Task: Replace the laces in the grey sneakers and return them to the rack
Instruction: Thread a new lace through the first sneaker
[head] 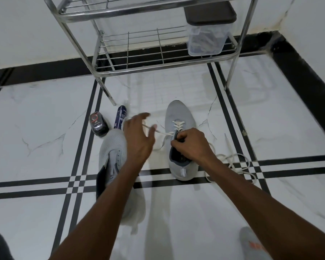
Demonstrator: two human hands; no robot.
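One grey sneaker point(178, 113) stands on the tiled floor, toe towards the rack, with a white lace point(164, 135) threaded through its front eyelets. My right hand point(192, 145) is curled at its tongue and pinches the lace by the upper eyelets. A free strand of that lace runs left to my left hand point(139, 137), which hovers blurred with fingers spread; the strand crosses by the thumb. The second grey sneaker point(112, 149) lies to the left with no lace in it, partly under my left forearm. A metal shoe rack point(163, 62) stands behind.
More loose white lace point(233, 161) lies coiled on the floor right of the laced sneaker. A shoe polish container point(99, 124) and a dark spray can point(121, 117) sit by the rack's left leg. A clear box with a dark lid point(207, 34) stands on the rack's lower shelf.
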